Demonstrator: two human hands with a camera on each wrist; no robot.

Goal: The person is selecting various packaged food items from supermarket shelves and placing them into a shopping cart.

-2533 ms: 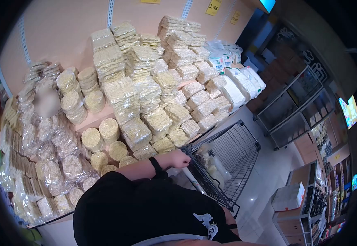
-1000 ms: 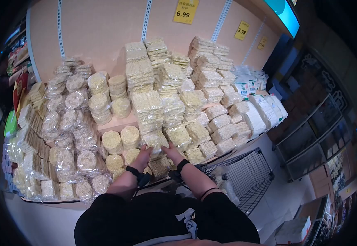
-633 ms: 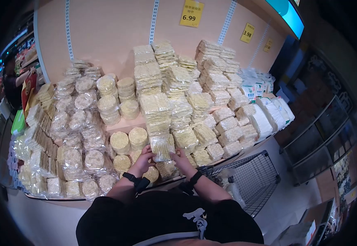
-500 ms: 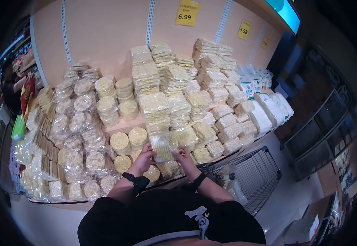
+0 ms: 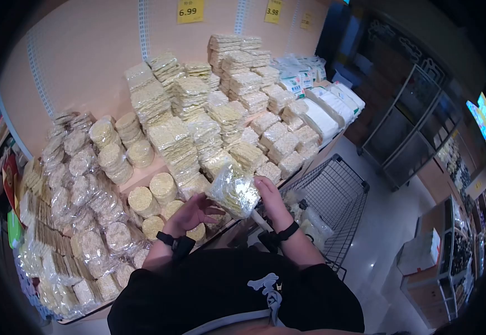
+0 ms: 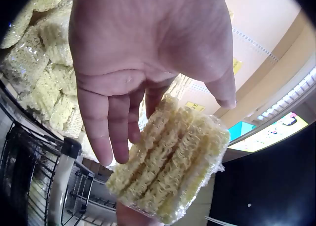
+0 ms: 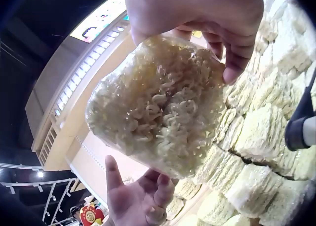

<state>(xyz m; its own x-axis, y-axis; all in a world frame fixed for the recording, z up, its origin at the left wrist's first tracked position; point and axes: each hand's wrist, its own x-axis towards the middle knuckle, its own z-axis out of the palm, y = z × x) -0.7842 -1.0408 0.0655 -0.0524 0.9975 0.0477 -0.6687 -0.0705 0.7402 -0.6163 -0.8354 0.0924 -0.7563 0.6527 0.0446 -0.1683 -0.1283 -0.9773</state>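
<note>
Your right hand (image 5: 270,198) grips one end of the wrapped noodle pack (image 5: 233,192), holding it up in front of the stacked noodles (image 5: 179,137). Your left hand (image 5: 193,213) is spread open just beside it, holding nothing. Your left wrist view bares the pack's layered edges; your right wrist view shows a broad, curly face. Only the head view makes the yellow price sign (image 5: 190,11) readable: 6.99.

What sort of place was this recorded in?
Most likely a supermarket: a yellow price tag reading 6.99 shows above many stacked noodle packs, and a wire shopping cart stands alongside.
</note>
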